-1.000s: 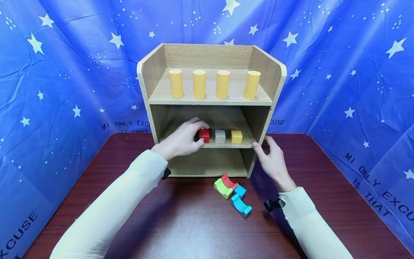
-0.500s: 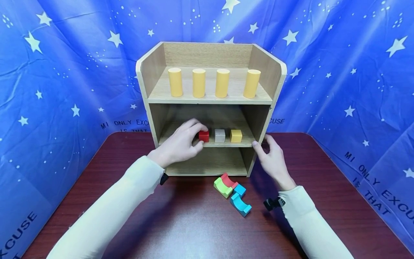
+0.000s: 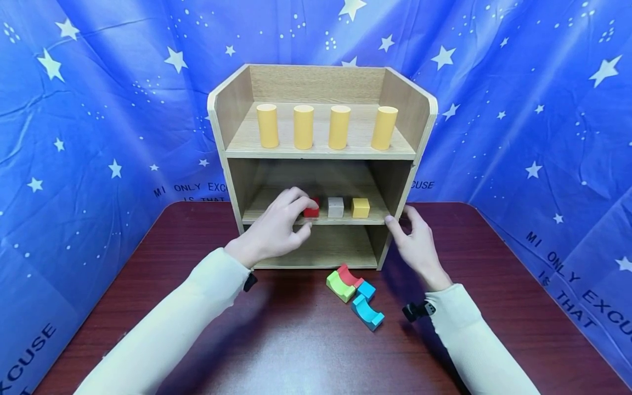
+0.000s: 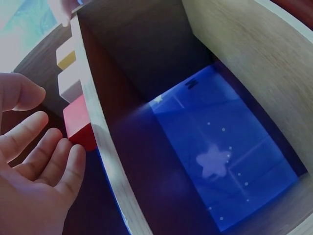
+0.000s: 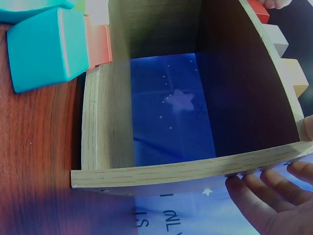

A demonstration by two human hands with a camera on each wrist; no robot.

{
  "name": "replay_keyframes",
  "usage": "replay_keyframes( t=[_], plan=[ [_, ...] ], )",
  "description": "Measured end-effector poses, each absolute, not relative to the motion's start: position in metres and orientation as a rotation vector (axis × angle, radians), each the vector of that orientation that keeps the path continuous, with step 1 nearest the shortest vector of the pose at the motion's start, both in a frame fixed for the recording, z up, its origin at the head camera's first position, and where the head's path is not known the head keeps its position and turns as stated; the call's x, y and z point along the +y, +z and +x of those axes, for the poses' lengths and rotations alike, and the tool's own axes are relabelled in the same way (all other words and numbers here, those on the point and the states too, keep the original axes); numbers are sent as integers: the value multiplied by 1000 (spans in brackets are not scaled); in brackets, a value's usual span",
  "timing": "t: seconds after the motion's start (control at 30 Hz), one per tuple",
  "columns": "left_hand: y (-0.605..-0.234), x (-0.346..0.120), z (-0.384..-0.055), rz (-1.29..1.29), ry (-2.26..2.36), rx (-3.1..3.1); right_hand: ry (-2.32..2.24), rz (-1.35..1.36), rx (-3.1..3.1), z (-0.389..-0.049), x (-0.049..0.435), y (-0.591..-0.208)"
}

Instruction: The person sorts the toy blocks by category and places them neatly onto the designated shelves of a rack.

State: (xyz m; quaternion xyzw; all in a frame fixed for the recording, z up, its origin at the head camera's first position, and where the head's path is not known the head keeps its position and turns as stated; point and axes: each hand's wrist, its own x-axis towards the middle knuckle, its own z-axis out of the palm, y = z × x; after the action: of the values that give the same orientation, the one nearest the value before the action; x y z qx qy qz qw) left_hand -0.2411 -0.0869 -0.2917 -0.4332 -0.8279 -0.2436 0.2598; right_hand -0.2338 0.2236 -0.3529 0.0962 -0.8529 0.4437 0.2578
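My left hand (image 3: pixel 270 230) is at the middle tier of a wooden shelf (image 3: pixel 321 156). Its fingers reach to the red cube (image 4: pixel 77 116), seemingly touching its side, while the thumb stands apart from it. To the right of this cube, a pale grey cube (image 3: pixel 336 208) and a yellow cube (image 3: pixel 361 208) sit in line along the front edge. My right hand (image 3: pixel 419 249) holds the shelf's right side panel, thumb on the front edge and fingers against the outer face, as the right wrist view shows.
Several yellow cylinders (image 3: pixel 303 127) stand upright on the top tier. On the dark red table (image 3: pixel 276 340) before the shelf lie a green arched block (image 3: pixel 340 287), a red one (image 3: pixel 350 276) and blue blocks (image 3: pixel 367 312). A blue star-patterned curtain (image 3: pixel 99 137) surrounds the table.
My left thumb has come off the red cube and moved down, and the forefinger has dropped from its top to its side. The cubes and my right hand stay in place.
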Motion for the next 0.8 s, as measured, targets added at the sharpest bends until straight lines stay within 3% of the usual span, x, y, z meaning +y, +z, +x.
replay_keyframes(
  t=[0.8],
  plan=[
    [-306,-78,-225,-1272,-641,-2193,1232,252,-2303,-235,224,-354]
  ],
)
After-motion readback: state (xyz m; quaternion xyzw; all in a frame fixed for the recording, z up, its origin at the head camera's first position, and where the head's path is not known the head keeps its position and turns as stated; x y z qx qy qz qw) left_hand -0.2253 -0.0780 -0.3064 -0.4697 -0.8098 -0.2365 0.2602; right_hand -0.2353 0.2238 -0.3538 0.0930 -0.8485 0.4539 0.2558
